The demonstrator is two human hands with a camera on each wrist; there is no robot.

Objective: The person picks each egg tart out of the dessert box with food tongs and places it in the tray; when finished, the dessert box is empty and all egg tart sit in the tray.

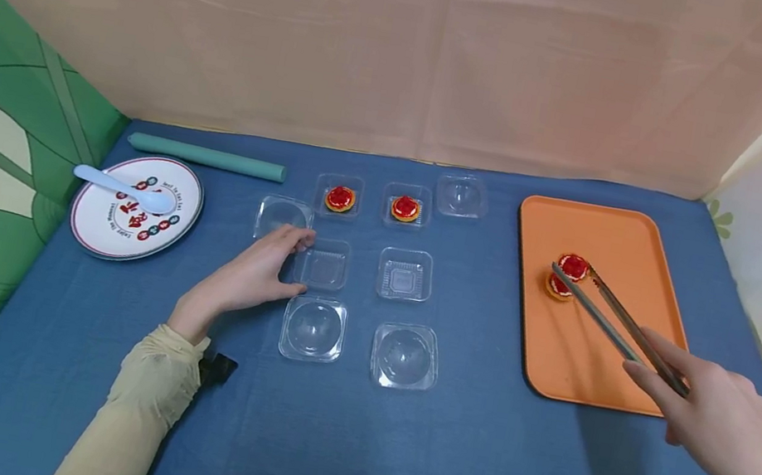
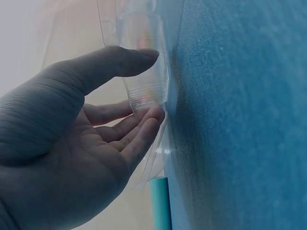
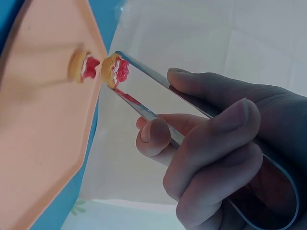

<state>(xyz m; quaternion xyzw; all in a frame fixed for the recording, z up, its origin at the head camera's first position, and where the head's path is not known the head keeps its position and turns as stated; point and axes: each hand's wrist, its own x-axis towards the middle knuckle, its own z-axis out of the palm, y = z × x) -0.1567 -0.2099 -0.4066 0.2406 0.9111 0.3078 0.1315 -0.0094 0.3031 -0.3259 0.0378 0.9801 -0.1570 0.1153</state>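
Observation:
In the head view my left hand (image 1: 264,267) reaches over the left side of a clear plastic box base (image 1: 323,264). Its thumb and fingers lie fairly straight at opposite edges of that base, and how firmly they touch is unclear. My right hand (image 1: 715,411) holds metal tongs (image 1: 620,320) over the orange tray (image 1: 527,312). Between the tong tips is a small red-topped tart (image 3: 114,71), raised above the tray in the right wrist view. A second tart (image 3: 82,66) stands on the tray beside it. Two more tarts (image 1: 340,198) (image 1: 405,208) sit in clear bases at the back.
Another clear base (image 1: 405,275) stands mid-table. Clear domed lids (image 1: 312,329) (image 1: 405,357) lie in front, with others (image 1: 283,217) (image 1: 462,196) farther back. At left, a pale blue spoon (image 1: 124,188) rests on a white plate (image 1: 99,224), near a teal roll (image 1: 205,156).

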